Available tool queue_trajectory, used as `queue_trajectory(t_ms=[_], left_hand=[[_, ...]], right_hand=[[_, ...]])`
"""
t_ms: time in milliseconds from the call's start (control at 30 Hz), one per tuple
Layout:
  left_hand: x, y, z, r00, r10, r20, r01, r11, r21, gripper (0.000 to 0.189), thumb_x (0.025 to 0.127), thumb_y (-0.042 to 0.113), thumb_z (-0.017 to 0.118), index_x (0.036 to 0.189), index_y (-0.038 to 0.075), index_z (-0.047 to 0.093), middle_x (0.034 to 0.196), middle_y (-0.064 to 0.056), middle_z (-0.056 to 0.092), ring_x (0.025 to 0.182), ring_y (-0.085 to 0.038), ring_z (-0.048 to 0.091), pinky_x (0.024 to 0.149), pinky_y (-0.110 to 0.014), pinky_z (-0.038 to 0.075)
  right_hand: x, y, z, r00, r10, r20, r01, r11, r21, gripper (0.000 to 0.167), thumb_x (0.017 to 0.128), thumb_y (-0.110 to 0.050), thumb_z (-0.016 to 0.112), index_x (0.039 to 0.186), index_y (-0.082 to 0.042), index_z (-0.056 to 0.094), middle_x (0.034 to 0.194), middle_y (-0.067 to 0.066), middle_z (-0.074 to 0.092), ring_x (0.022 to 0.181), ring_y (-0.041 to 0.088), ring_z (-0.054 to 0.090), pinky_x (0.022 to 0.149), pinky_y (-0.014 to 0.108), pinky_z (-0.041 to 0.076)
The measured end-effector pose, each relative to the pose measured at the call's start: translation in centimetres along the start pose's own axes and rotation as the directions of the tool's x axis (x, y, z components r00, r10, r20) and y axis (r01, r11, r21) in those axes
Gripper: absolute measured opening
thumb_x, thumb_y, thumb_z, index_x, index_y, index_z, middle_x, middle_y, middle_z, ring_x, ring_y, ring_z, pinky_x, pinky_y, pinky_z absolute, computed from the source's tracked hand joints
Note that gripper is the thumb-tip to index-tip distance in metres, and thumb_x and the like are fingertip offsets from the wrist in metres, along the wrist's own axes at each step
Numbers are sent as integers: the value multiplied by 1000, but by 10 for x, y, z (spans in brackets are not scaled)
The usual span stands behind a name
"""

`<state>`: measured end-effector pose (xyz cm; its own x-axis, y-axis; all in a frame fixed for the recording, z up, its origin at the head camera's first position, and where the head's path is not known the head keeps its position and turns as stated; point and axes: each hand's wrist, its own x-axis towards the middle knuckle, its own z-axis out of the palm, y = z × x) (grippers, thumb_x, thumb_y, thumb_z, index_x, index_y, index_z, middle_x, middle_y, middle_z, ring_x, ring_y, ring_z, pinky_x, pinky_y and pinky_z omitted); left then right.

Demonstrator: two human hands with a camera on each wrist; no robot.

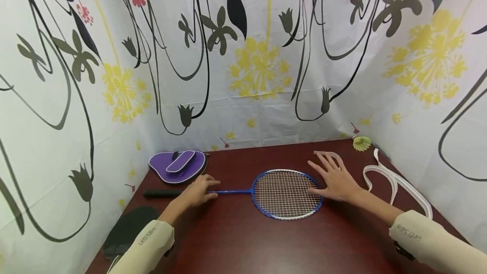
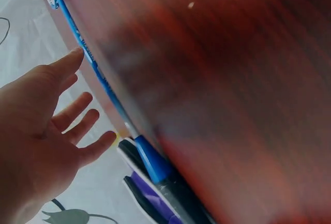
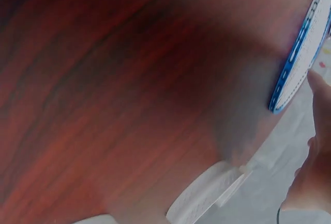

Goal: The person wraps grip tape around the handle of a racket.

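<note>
Across the middle of the surface [image 1: 274, 244] lay a badminton racket [image 1: 266, 193], roughly parallel to the far edge: black grip [image 1: 161, 193] toward the left edge, strung head [image 1: 289, 194] right of centre. Left hand [image 1: 198, 190]: over the shaft [image 1: 233, 191] beside the grip, fingers loosely parted, nothing held; could not tell whether it touched. Right hand [image 1: 336, 181]: fingers spread wide at the head's right end, thumb over it, nothing gripped; contact equally unclear. Lying crosswise, the racket probably suited two hands, one toward each end; flat, it needed no support. Purple paddle case [image 1: 163, 164] near far left corner; dark table-tennis paddle [image 1: 131, 229] along left edge; shuttlecock [image 1: 361, 143] near far right corner; white strap [image 1: 412, 192] along right edge. Set round the margins, they apparently left the racket reachable from both sides.
</note>
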<state>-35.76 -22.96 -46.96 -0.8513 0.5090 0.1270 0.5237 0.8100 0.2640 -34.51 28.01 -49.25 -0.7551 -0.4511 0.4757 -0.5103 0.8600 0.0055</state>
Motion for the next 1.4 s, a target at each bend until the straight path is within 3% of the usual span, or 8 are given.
queue_trajectory(t_ms=[133,300,433,567,767,933,1400], left_hand=[[-1,-2,6,1000,-13,-11,13,997,-78,36,94,15,78,130,7,73,120,-8,63,116,-30,56,98,-52,50],[0,-8,13,997,44,-71,-53,990,-133,26,93,12,77,118,5,78,108,-6,66,106,-28,60,95,-48,50],[1,-10,18,986,93,-135,-117,977,-181,19,91,8,79,110,4,80,99,-7,70,94,-27,64,84,-39,52],[3,-11,22,982,77,-170,-113,970,-215,12,89,5,80,101,4,82,90,-7,70,83,-22,62,74,-30,50],[6,-9,25,987,6,-160,-44,970,-238,5,90,6,80,94,8,81,85,1,68,80,-14,59,73,-29,51],[10,-10,24,989,-26,-144,-13,964,-265,5,90,8,80,94,9,81,82,3,70,78,-11,58,72,-29,50],[11,-9,30,994,-1,-110,-30,957,-287,5,93,10,78,92,5,78,80,2,69,74,-9,57,69,-27,50]], right_hand=[[0,-12,-2,1000,-8,2,8,999,52,97,79,-65,80,154,-13,49,160,29,36,147,54,30,113,75,22],[0,-21,-2,1000,-22,13,20,992,128,93,81,-57,83,154,-10,49,157,33,39,144,58,31,111,76,25],[0,-28,-3,998,-45,47,33,975,220,86,84,-43,86,152,-5,49,154,34,42,142,59,35,111,75,29],[-2,-31,-2,995,-51,85,23,953,301,79,87,-35,85,150,-1,51,149,34,48,137,55,45,105,68,42],[-1,-31,-1,980,-12,197,-56,942,332,67,94,-38,78,143,2,58,145,29,54,130,46,56,99,60,50],[2,-28,1,975,-5,222,-73,938,339,61,93,-36,79,134,7,63,142,31,55,125,47,59,97,59,51],[-3,-28,1,956,10,295,-117,930,349,64,94,-40,77,135,7,63,145,32,52,128,49,57,98,59,51]])
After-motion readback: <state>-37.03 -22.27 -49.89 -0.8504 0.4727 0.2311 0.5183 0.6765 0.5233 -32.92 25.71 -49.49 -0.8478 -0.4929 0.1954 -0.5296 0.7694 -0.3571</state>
